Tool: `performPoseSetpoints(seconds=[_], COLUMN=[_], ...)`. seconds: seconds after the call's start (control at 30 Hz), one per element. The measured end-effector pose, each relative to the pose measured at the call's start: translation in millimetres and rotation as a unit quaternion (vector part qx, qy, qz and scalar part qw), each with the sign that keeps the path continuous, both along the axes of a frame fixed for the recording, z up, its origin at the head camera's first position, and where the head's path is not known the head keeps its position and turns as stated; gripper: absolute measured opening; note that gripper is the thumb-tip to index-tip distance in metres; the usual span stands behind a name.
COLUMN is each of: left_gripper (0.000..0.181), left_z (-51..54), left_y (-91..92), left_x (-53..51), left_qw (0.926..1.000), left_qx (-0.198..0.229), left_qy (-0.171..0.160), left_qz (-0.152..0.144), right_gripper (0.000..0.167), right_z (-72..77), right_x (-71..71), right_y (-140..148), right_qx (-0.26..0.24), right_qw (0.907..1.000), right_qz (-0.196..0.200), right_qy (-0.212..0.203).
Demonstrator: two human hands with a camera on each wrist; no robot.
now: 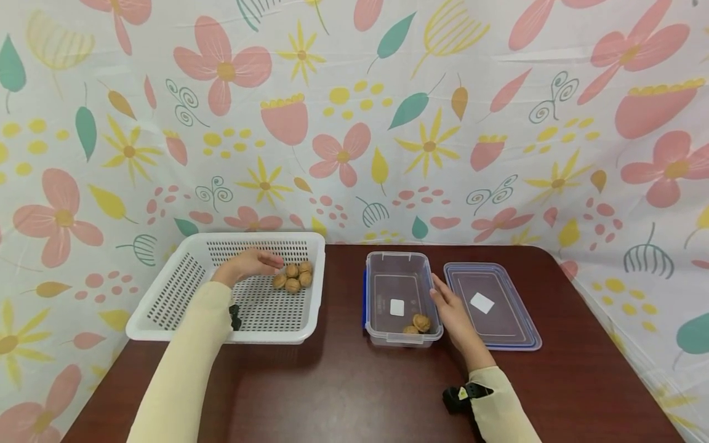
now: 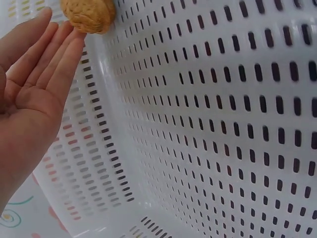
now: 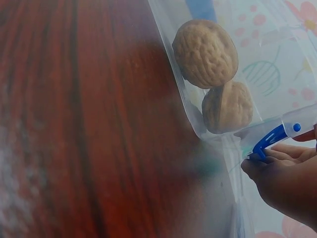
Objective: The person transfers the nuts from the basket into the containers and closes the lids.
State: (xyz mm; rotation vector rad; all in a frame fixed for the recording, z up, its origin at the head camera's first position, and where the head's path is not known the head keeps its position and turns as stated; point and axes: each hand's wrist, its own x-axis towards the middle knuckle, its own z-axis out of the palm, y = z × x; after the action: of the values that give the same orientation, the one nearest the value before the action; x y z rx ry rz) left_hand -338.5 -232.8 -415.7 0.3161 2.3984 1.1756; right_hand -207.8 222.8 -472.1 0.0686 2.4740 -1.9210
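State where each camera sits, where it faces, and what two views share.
Head: on the person's head, facing forward and down across the table to the patterned cloth; both sleeves, the left hand and right hand show.
Left wrist: on that wrist, facing into the white basket; the left hand shows, a walnut by its fingertips.
Right wrist: on that wrist, facing the clear container's corner and table; part of the right hand shows by a blue latch.
Shared: head and right wrist both show walnuts in the container.
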Motion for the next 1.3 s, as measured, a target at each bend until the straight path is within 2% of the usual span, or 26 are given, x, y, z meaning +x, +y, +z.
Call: performPoseSetpoints(seconds=[0.2, 0.33, 0.5, 0.77, 0.9, 1.1, 1.3], left_gripper=[0.041, 0.039, 0.037, 0.035, 0.036, 0.037, 0.038], left_z=[-3.2, -5.8, -4.9, -0.4, 4.9, 11.5, 20.5], left_y=[5.4, 9.0, 10.4, 5.5, 0.5, -2.7, -0.3], left_x=[0.8, 2.7, 3.9, 5.7, 5.8, 4.2, 6.8], left_qw=[0.9986, 0.9951, 0.9933, 0.9936, 0.9929, 0.9973, 0.9989], left_qx=[-0.051, -0.099, -0.113, -0.111, -0.113, -0.064, -0.024], left_qy=[-0.001, 0.005, 0.009, 0.015, 0.037, 0.029, 0.029], left_qz=[-0.008, 0.007, 0.019, 0.017, 0.01, 0.022, 0.029], right_gripper=[0.051, 0.051, 0.052, 0.052, 0.052, 0.052, 0.052], right_z=[-0.7, 0.5, 1.6, 0.2, -0.6, 0.0, -1.5], right_x=[0.2, 2.7, 3.2, 0.5, -0.4, -0.1, 0.0], right_y=[0, -1, -1, 0, 0, 1, 1], right_qx=[0.003, 0.002, 0.0, 0.001, 0.001, 0.001, 0.0], right_qw=[1.0, 1.0, 1.0, 1.0, 1.0, 1.0, 1.0], right_qz=[-0.001, 0.002, 0.003, 0.002, 0.002, 0.001, 0.001], right_qy=[-0.004, -0.008, -0.008, -0.007, -0.006, -0.006, -0.005])
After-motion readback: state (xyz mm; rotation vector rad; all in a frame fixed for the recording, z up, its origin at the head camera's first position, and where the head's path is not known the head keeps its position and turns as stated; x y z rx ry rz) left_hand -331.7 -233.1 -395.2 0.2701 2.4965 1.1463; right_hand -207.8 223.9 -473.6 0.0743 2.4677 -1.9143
